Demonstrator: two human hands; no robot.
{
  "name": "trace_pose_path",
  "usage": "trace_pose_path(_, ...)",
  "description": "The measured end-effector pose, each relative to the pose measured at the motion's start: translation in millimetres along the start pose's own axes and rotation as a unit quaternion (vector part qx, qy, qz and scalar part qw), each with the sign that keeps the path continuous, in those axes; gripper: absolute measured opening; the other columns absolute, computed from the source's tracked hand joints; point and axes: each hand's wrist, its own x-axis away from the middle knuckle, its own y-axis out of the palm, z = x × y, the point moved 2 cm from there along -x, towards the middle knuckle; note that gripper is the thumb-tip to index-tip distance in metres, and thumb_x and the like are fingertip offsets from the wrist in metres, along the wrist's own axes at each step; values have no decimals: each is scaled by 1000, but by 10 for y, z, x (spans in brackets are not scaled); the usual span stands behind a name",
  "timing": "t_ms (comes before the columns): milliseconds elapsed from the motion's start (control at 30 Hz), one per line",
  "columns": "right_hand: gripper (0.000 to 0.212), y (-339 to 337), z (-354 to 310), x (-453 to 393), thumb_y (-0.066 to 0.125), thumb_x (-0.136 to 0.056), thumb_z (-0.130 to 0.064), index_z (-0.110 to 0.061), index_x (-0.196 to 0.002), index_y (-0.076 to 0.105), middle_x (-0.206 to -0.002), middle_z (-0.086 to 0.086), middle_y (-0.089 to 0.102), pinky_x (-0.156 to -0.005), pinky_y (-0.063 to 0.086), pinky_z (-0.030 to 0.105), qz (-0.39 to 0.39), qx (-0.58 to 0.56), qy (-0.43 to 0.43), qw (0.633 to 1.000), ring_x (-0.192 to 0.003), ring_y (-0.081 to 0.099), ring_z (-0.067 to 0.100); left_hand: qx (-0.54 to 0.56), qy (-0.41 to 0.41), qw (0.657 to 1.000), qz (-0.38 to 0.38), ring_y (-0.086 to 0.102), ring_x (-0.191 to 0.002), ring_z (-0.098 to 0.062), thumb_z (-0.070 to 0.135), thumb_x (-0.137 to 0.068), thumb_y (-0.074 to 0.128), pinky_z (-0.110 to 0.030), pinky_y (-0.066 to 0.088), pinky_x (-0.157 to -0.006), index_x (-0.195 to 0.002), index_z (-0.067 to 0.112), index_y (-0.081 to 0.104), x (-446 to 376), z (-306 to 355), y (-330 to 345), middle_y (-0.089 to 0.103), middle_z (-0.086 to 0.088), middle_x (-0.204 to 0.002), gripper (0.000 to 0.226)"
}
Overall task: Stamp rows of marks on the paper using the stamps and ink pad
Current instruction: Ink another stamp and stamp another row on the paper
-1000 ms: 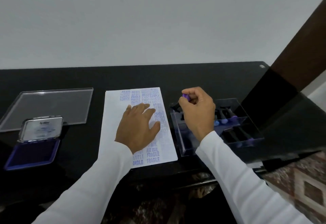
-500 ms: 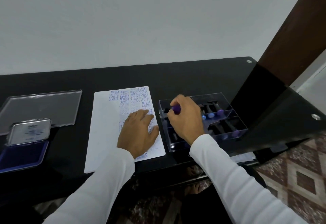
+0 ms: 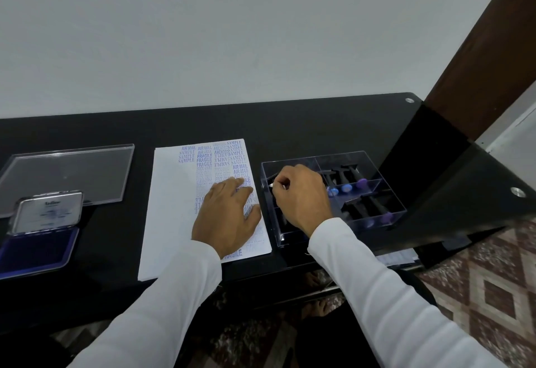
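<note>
Paper (image 3: 174, 208) lies centre frame on black tabletop (image 3: 304, 127), right half covered in blue stamped rows. Left hand (image 3: 226, 216) flat on it, fingers straight. Right hand (image 3: 301, 196) curled inside clear stamp tray (image 3: 385, 193) right of paper; what it grips, cannot tell. Ink pad (image 3: 37, 248) open, far left.

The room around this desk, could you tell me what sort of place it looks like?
Probably a home or small office desk: a black glass-topped table against a plain wall, a patterned tiled floor, and a clear stamp box beside an open ink pad.
</note>
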Motion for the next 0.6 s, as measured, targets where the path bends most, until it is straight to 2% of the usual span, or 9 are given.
trace_pose_path(67, 22, 4, 3, -1, 57, -91, -21, -20, -70, 63, -76, -3, 60, -52, 37, 15, -15, 1, 6, 1000, -63, 54, 9, -1, 0, 1000, 2, 47, -134, -24, 48, -95, 48, -43, 37, -114, -132, 17, 64, -1, 2, -1, 55, -4, -145, 51)
trace_pose_path(167, 31, 3, 3, 2, 57, -91, -19, -19, -60, 57, -65, -1, 58, -47, 28, 12, -24, -7, 21, 999, -56, 52, 9, -2, -2, 1000, 1, 46, -135, -24, 50, -95, 47, -45, 37, -115, -133, 18, 63, -3, -2, 0, 54, -4, -146, 52)
trace_pose_path(300, 38, 3, 19, 4, 58, -91, -19, -20, -54, 51, -59, 0, 56, -47, 28, 11, -22, -28, 27, 999, -51, 51, 10, -1, -8, 1000, -5, 46, -136, -24, 53, -95, 45, -46, 36, -116, -134, 19, 63, -14, 8, 0, 53, -3, -147, 55)
trace_pose_path(367, 31, -16, 29, 10, 58, -90, -19, -18, -59, 57, -67, 0, 60, -51, 27, 10, -5, -26, 19, 999, -60, 53, 9, 0, -7, 1000, -7, 46, -136, -25, 51, -96, 51, -46, 36, -116, -134, 18, 63, -20, 8, -6, 53, -4, -147, 52)
trace_pose_path(467, 19, -87, 63, 32, 58, -91, -21, -16, -78, 70, -87, -1, 63, -66, 35, 18, 35, -15, -2, 999, -81, 52, 13, 3, -9, 1000, -12, 47, -136, -26, 46, -96, 57, -45, 36, -116, -136, 17, 61, -38, 31, -24, 54, -5, -147, 50)
trace_pose_path(600, 17, -246, 217, 96, 56, -92, -24, -20, -92, 72, -100, -1, 63, -76, 44, 27, 64, -10, -4, 998, -95, 51, 16, 57, -7, 998, 30, 53, -129, -26, 34, -97, 60, -41, 44, -107, -134, 14, 61, -55, 200, -131, 58, -6, -141, 42)
